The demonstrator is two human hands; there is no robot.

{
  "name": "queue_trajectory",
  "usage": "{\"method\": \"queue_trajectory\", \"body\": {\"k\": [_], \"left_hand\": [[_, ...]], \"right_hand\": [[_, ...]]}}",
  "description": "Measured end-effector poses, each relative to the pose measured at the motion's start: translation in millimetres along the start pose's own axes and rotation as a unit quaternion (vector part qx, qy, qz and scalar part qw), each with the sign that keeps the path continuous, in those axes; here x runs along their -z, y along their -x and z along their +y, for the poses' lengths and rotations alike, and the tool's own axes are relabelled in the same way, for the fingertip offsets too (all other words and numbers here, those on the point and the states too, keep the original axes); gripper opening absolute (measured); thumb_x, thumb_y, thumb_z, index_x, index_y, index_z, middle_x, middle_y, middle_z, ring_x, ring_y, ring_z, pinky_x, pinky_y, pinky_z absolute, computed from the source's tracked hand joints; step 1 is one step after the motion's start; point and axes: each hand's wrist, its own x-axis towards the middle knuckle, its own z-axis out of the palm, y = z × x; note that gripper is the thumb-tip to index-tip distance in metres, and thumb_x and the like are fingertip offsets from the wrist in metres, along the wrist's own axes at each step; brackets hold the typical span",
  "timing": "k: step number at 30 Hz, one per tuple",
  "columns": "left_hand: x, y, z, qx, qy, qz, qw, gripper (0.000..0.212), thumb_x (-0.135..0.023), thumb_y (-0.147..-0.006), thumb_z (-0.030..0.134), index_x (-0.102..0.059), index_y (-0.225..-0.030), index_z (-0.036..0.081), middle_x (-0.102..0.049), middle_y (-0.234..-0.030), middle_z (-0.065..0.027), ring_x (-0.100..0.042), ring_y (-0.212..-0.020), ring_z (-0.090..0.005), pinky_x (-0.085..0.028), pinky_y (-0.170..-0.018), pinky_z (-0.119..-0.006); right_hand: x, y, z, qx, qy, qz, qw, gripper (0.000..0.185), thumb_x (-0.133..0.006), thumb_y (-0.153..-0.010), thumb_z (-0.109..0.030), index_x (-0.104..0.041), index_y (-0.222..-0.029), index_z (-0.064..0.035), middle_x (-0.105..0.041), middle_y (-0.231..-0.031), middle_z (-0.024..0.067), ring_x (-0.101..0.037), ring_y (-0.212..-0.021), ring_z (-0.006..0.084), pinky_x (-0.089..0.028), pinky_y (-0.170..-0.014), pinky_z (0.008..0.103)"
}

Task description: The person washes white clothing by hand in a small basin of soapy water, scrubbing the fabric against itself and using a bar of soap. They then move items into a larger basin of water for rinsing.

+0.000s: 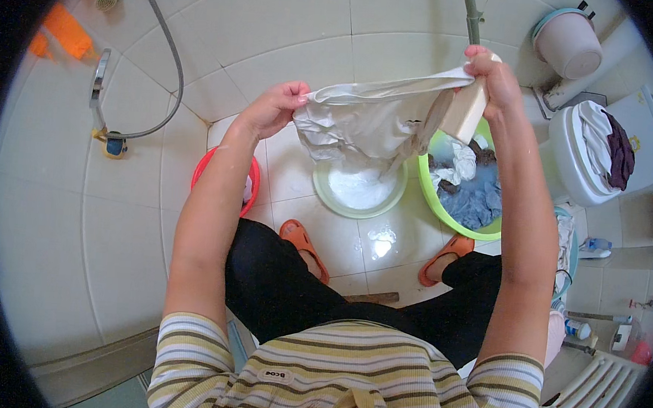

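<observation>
A wet white cloth garment (365, 116) is stretched between my two hands at its upper edge. My left hand (273, 108) pinches its left corner. My right hand (494, 82) grips the right end together with a cream-coloured block (467, 109), which looks like a bar of laundry soap. The lower part of the garment hangs over a pale green basin (326, 201) of sudsy water on the floor. To its right, a lime green tub (433, 202) holds blue, white and dark clothes in cloudy water, partly hidden by my right forearm.
A red basin (257, 180) stands at the left behind my left forearm. White and dark clothes lie on the closed toilet lid (573, 157) at the right. A shower hose (168, 43) hangs at the left wall. Suds wet the floor tiles (383, 244) between my orange clogs (304, 247).
</observation>
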Motion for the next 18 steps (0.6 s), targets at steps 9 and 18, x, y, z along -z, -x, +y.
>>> {"method": "queue_trajectory", "body": {"k": [9, 18], "left_hand": [[-58.1, -5.5, 28.8, 0.087, -0.202, 0.076, 0.973, 0.023, -0.062, -0.083, 0.021, -0.062, -0.096, 0.002, -0.061, -0.083, -0.0008, -0.055, -0.071, -0.0097, -0.044, -0.063, -0.025], [-50.2, -33.8, 17.8, -0.065, -0.269, 0.284, 0.918, 0.023, -0.058, -0.086, 0.021, -0.063, -0.085, -0.001, -0.058, -0.072, 0.0004, -0.048, -0.062, -0.0089, -0.038, -0.057, -0.024]], "right_hand": [[-23.8, -20.7, -27.2, 0.056, 0.031, 0.018, 0.998, 0.025, -0.054, -0.068, 0.0, -0.051, -0.093, -0.0034, -0.047, -0.076, 0.0092, -0.052, -0.063, 0.0252, -0.049, -0.049, 0.04], [-8.9, -23.6, 19.0, 0.003, -0.051, 0.06, 0.997, 0.024, -0.05, -0.067, 0.004, -0.048, -0.09, -0.005, -0.045, -0.081, 0.0102, -0.05, -0.066, 0.0258, -0.05, -0.052, 0.043]]}}
